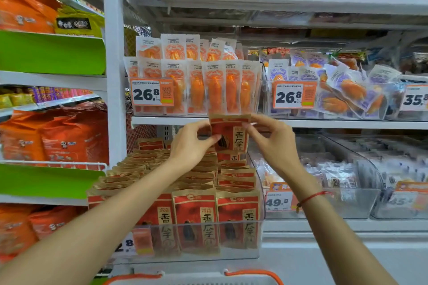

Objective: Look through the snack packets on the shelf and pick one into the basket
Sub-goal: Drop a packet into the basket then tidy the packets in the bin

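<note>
Halfway there: both hands' fingers [209, 140] pinch one red packet [229, 136] up at twelve o'clock; basket [192, 279] waits at six.

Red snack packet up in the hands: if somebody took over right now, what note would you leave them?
Left hand and right hand both pinch one red snack packet, lifted above the clear bin of matching packets.
Basket sits below, at the frame's bottom edge; its inside is out of view.
Done: one packet picked out.
Left: lower it into the basket.
</note>
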`<move>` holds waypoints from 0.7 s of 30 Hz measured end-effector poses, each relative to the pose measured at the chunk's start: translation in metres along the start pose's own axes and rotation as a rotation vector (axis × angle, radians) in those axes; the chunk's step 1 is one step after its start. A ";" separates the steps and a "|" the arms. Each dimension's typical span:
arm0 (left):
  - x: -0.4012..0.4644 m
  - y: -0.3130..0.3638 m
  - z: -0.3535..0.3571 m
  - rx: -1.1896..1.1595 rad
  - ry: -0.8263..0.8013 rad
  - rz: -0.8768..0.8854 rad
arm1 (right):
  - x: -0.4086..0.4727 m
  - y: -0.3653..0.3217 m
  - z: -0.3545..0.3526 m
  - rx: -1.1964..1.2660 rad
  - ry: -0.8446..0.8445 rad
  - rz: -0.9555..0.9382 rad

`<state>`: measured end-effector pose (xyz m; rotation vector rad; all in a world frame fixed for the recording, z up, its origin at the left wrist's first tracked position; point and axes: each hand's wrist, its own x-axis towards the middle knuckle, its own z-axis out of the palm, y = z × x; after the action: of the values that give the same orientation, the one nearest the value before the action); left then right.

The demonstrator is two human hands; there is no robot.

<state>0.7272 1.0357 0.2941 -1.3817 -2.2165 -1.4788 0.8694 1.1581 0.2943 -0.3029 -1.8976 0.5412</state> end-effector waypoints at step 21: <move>-0.155 -0.003 -0.075 -0.666 -0.193 -0.381 | -0.104 -0.105 0.006 0.488 -0.215 0.371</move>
<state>0.7871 0.8819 0.2438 -1.3344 -2.2964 -2.4835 0.9086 1.0192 0.2609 -0.2822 -1.8477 1.3029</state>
